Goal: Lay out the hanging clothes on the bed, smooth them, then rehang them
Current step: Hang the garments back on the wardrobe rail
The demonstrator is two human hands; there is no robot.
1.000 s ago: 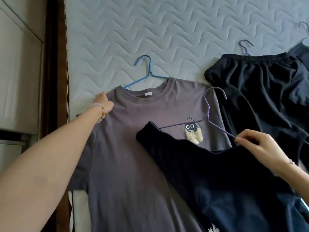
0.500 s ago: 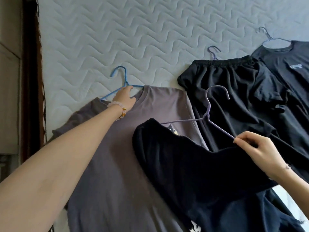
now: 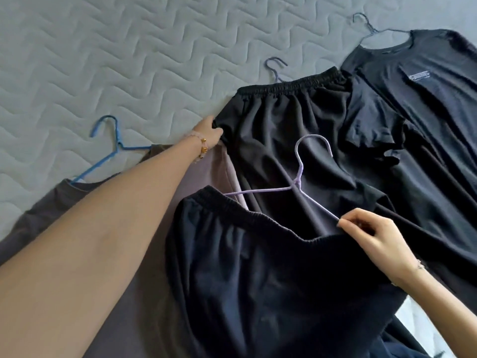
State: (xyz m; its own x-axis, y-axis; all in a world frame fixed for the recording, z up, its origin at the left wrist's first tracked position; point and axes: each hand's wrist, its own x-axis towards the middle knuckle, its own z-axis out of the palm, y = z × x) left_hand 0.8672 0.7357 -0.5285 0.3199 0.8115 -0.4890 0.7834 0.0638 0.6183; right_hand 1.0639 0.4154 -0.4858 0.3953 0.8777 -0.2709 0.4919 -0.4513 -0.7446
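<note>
- Clothes lie spread over the quilted bed cover (image 3: 103, 60), their hanger hooks pointing toward its far edge.
- The grey T-shirt (image 3: 33, 218) lies flat toward the left side with a blue hanger (image 3: 108, 151) in its neck. The left forearm crosses over it.
- The black garment (image 3: 284, 130), elastic-waisted, lies in the middle and overlaps the grey T-shirt's right edge. A small hook (image 3: 275, 67) pokes out above its waistband.
- The dark T-shirt (image 3: 426, 104) lies toward the far right corner on a wire hanger (image 3: 366, 27), one sleeve resting on the black garment.
- The left hand (image 3: 209, 133) grips the left corner of the black garment's waistband, fingers tucked under the fabric.
- The right hand (image 3: 371, 233) pinches the right arm of the lilac hanger (image 3: 300, 174) between thumb and forefinger, other fingers curled.
- The navy garment (image 3: 258, 280), with a gathered waistband, drapes from the lilac hanger toward the near edge, over the grey T-shirt and the black garment. I cannot tell whether it rests on them.
</note>
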